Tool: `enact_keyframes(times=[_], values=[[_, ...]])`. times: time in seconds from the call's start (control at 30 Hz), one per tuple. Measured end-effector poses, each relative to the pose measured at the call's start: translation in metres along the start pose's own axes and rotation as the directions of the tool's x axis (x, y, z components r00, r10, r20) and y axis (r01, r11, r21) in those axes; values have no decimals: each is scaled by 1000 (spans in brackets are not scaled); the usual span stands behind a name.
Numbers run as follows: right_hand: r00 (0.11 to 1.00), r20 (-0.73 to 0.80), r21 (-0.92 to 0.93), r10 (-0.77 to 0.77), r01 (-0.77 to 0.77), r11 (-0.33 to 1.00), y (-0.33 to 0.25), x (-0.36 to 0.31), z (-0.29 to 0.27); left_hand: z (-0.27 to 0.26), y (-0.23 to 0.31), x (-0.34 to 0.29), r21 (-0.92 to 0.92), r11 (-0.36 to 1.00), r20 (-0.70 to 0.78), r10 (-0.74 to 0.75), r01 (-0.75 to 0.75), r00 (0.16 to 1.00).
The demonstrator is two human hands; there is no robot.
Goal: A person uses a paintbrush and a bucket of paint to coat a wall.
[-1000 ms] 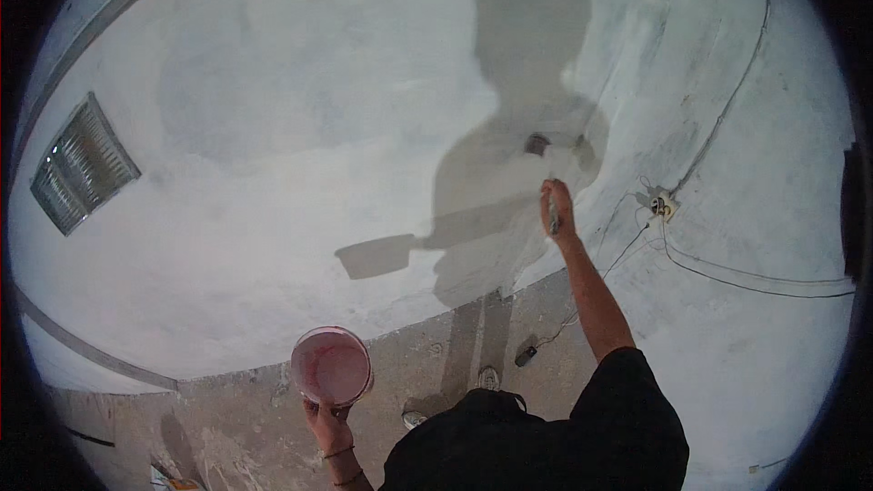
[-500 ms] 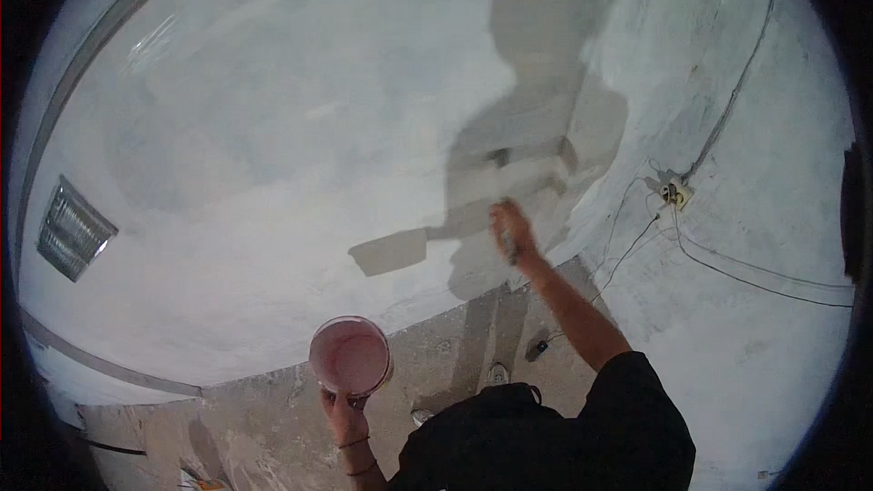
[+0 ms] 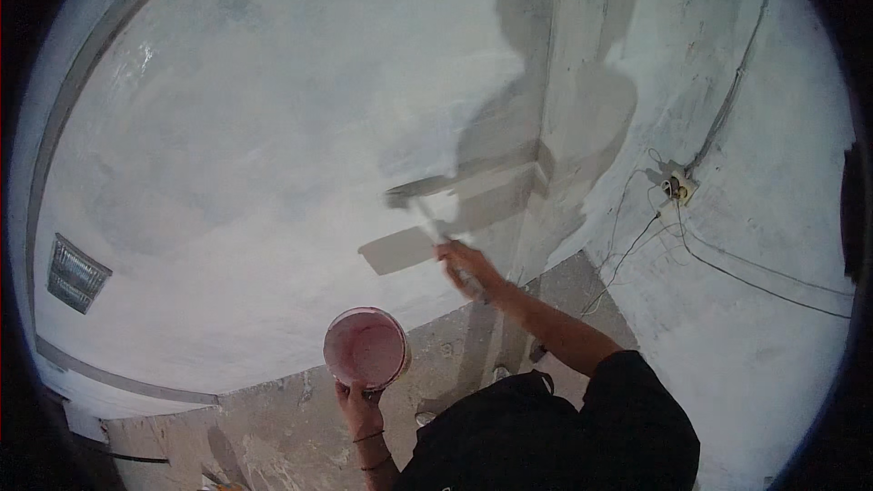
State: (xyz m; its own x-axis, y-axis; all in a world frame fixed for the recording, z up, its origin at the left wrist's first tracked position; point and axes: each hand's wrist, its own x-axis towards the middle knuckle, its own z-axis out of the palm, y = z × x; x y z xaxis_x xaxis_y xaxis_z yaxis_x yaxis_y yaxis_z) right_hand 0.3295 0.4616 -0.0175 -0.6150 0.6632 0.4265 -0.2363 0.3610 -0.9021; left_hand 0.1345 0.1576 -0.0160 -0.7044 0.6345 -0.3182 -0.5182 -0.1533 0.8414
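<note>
My left hand [image 3: 361,412] grips the near side of a small round bucket [image 3: 333,332], its thumb at the rim. The bucket tilts so that its pinkish inside, with paint coating it, faces up. My right hand [image 3: 466,268] is closed round the handle of a paintbrush [image 3: 426,215], blurred by motion. Its dark head is at or close to the white, patchily coated wall [image 3: 255,127]; whether it touches I cannot tell. Shadows of my body, arm and bucket fall over the wall and its corner.
On the right-hand wall an uncovered socket box [image 3: 677,189] has loose wires hanging from it. A cable [image 3: 727,105] runs up from there. A framed glass-like panel [image 3: 79,273] is on the left wall. The concrete floor [image 3: 282,414] is stained; my shoes show below.
My right hand has swept left and lower with the paintbrush, whose head has moved left along the wall. The bucket and left hand have shifted slightly right in the view.
</note>
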Motion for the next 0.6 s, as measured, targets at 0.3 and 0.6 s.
enact_keyframes(times=[0.3, 0.6], values=[[891, -351, -660, -287, -19, 751, -48, -48, -148, 30, -17, 3, 43, 997, 21, -70, 69, 997], [905, -321, -726, -280, -46, 686, -50, -46, -154, 47, -12, -6, -1, 997, 71, -71, 71, 995]])
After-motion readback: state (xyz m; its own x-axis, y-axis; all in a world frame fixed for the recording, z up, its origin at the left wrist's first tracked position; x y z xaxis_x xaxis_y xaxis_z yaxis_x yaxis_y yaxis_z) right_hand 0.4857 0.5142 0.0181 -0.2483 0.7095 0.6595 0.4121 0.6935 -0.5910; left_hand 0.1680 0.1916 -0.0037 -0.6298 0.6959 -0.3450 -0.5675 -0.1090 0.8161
